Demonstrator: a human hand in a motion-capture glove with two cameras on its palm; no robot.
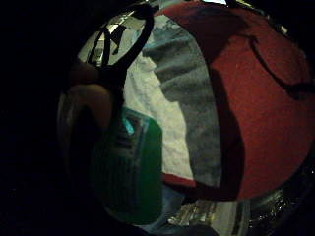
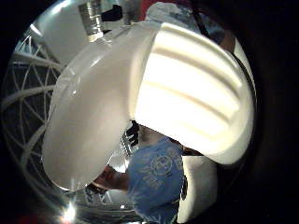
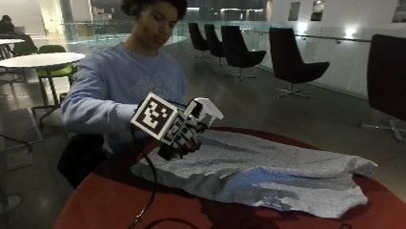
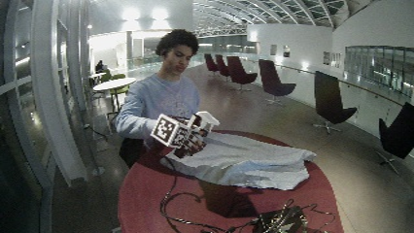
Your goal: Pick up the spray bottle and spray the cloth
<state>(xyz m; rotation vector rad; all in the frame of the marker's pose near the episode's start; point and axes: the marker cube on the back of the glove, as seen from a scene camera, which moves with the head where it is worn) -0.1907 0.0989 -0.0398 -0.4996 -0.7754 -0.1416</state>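
- Fingers [image 3: 190, 140] of my gloved right hand [image 3: 181, 131] are curled round the spray bottle [image 3: 204, 112]; from the outside view I see them wrapped about its body below the white head, though the marker on the back of the hand covers most of the grip.
- Whether a finger sits on the trigger I cannot tell.
- From the thumb-side palm view, the bottle's white head [image 2: 187, 88] fills most of what I see, ribbed on one side and smooth on the other, pressed close against the palm.
- From the little-finger-side palm view, a bare fingertip [image 1: 93, 105] lies against the bottle's green part [image 1: 130, 172], which sits right up against the camera.
- I hold the bottle upright, raised off the table, with its white nozzle end angled toward the cloth [image 3: 266, 171].
- The bottle hangs above the cloth's near edge, on the side closest to my body; I see no contact between the two.
- The cloth is grey, lying rumpled and partly folded over itself on the red round table [image 3: 114, 200], spreading away from my hand across the tabletop.
- In the little-finger-side palm view the grey cloth [image 1: 197, 108] runs beside a lighter piece of fabric over the red surface.
- In the wide outside view a dark cable [image 4: 175, 204] trails across the table toward its near edge.
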